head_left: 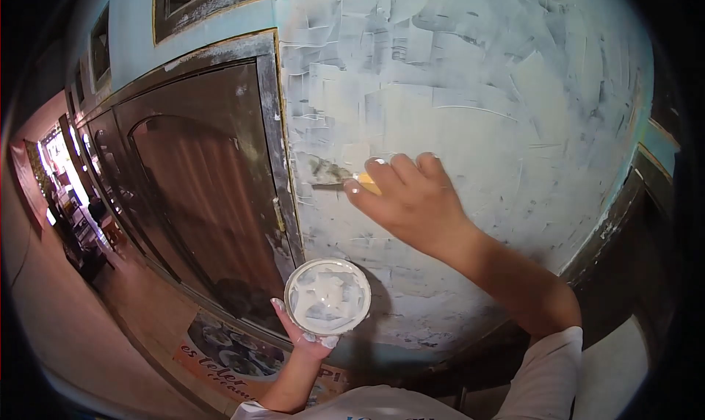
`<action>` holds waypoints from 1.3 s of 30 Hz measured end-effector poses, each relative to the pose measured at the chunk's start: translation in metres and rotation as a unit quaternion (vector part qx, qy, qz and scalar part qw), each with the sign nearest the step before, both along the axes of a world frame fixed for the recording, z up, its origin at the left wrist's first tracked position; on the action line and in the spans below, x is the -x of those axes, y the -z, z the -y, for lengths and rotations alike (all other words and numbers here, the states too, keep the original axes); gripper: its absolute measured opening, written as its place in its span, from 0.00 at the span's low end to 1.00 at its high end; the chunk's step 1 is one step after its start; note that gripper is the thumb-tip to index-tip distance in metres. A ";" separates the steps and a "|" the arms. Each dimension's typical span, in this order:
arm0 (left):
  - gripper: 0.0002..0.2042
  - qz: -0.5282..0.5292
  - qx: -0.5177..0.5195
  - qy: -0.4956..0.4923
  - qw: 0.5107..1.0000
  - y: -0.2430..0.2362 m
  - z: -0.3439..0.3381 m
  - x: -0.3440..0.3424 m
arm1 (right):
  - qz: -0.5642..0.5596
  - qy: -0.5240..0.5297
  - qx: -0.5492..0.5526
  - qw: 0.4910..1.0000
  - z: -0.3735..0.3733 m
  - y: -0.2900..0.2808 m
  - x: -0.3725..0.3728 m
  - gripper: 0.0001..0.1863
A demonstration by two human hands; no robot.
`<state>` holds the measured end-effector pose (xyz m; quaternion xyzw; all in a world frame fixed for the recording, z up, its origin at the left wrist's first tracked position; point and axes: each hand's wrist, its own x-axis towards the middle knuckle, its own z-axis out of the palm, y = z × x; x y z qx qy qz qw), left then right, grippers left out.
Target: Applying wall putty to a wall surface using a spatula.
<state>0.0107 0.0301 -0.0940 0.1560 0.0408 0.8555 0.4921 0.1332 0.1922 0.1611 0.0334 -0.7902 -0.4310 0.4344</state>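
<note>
Closed around the yellow handle of a putty knife [369, 184], my right hand [422, 203] is up at the middle of the wall. The knife's smeared blade lies against or very near the wall, pointing left toward the door frame. Below and to the left, my left hand [308, 341] supports a round tub [330, 332] from underneath, with white-smudged fingers at its side. White putty [328, 294] covers the inside of the tub unevenly. The pale blue wall [470, 134] carries broad, overlapping white putty strokes.
A dark wooden door [213, 178] with a worn frame [273, 119] borders the wall on the left. Another dark frame [609, 214] edges it on the right. A printed banner [228, 357] lies low at the left. Beyond, a passage with furniture leads toward bright light.
</note>
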 end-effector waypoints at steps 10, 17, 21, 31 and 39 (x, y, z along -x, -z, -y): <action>0.45 -0.067 0.012 -0.014 0.998 -0.005 0.000 -0.008 | 0.029 0.027 0.017 0.999 -0.013 0.010 -0.002 0.13; 0.44 -0.033 -0.068 0.062 0.995 -0.009 -0.002 -0.008 | 0.006 0.092 0.016 0.996 -0.018 0.006 -0.058 0.14; 0.45 -0.109 -0.008 0.020 0.994 -0.021 -0.003 -0.014 | 0.003 0.121 0.056 0.991 -0.015 0.002 -0.100 0.14; 0.44 -0.283 0.023 -0.026 0.958 -0.032 0.001 -0.018 | -0.086 0.232 0.101 0.964 -0.016 0.014 -0.201 0.15; 0.40 -0.216 -0.077 0.090 0.969 -0.027 -0.005 -0.015 | -0.127 0.273 0.108 0.948 -0.012 0.028 -0.235 0.19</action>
